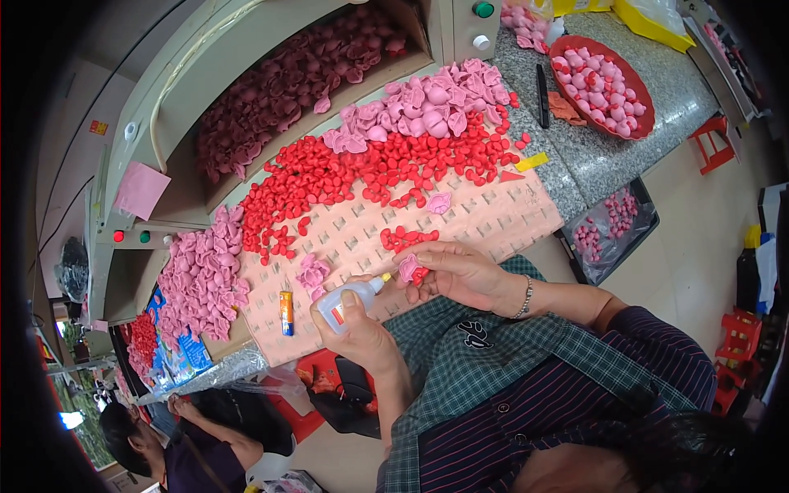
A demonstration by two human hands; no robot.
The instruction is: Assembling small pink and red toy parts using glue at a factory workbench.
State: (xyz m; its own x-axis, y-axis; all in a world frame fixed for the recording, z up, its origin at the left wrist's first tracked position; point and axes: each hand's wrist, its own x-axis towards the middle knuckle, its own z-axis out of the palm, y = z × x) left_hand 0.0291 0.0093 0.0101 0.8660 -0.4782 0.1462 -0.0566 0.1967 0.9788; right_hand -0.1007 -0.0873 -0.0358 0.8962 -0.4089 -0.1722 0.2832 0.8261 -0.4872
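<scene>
My left hand (pixel 366 341) is closed around a translucent white squeeze bottle (pixel 335 309) with a yellow tip, pointing right. Close to that tip, my right hand (pixel 464 275) pinches a small pink cupped plastic part (pixel 408 266). A red piece (pixel 420 274) shows at the fingertips beside the pink part; whether the two are joined, I cannot tell. A few loose red pieces (pixel 407 238) lie just beyond my right fingers. Pink parts (pixel 312 271) sit on the pink patterned sheet (pixel 345 226) beyond the bottle. Nearby on the sheet is an orange-and-blue tube (pixel 286 312).
Heaps of red pieces (pixel 353 168) and pink parts (pixel 427 103) line the bench before a machine opening. A red basket (pixel 645 107) of pink-and-red pieces stands far right. Below it is a black crate (pixel 649 222). Another person (pixel 197 444) sits at lower left.
</scene>
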